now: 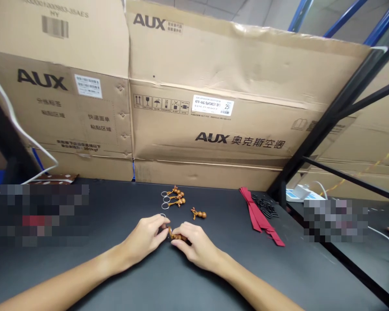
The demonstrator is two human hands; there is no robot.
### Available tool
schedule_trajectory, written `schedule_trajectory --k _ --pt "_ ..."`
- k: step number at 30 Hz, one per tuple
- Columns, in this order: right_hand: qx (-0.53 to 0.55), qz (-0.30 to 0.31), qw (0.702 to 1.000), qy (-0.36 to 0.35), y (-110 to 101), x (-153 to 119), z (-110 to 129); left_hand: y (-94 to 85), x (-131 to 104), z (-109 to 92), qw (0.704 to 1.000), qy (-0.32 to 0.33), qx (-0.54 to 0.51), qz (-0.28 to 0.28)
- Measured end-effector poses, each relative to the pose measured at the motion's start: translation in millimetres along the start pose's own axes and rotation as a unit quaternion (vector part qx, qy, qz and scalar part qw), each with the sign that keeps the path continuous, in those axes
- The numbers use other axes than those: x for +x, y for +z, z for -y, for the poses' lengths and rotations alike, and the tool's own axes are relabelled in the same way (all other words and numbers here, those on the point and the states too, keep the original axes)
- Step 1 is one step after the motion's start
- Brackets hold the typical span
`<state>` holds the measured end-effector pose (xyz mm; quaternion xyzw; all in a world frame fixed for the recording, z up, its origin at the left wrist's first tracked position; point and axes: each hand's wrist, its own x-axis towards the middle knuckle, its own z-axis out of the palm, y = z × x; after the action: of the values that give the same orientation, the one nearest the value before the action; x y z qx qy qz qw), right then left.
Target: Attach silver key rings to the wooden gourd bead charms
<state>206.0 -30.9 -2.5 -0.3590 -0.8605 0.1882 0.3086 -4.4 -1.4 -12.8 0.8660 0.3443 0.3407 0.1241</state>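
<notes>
The gourd charm (177, 236) has its cord (170, 231) pinched by the left hand (149, 235), its body by the right hand (196, 242).

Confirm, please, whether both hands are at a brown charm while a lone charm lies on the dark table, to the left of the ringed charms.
Not quite: in the head view, the lone charm lies on the dark table to the right of the ringed charms. The left hand and right hand are indeed at a brown charm.
</notes>
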Motion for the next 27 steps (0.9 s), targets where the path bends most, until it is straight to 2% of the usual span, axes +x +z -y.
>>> schedule_trajectory --k 4,9,14,21,27 --pt "0.010 0.003 1.000 0.000 0 0 0 -0.2 -4 3 0.988 0.129 0.085 0.014" --pt "0.017 0.006 1.000 0.000 1 0 -1 -0.3 -5 5 0.972 0.177 0.153 0.023" --pt "0.015 0.005 1.000 0.003 0 0 -1 3.1 -6 8 0.980 0.155 0.127 0.002" --pt "0.023 0.005 1.000 0.009 -2 0 -1 5.0 -6 11 0.988 0.108 0.108 0.034" --pt "0.006 0.000 1.000 0.010 -2 0 -2 0.2 -3 6 0.999 0.021 0.018 0.039"
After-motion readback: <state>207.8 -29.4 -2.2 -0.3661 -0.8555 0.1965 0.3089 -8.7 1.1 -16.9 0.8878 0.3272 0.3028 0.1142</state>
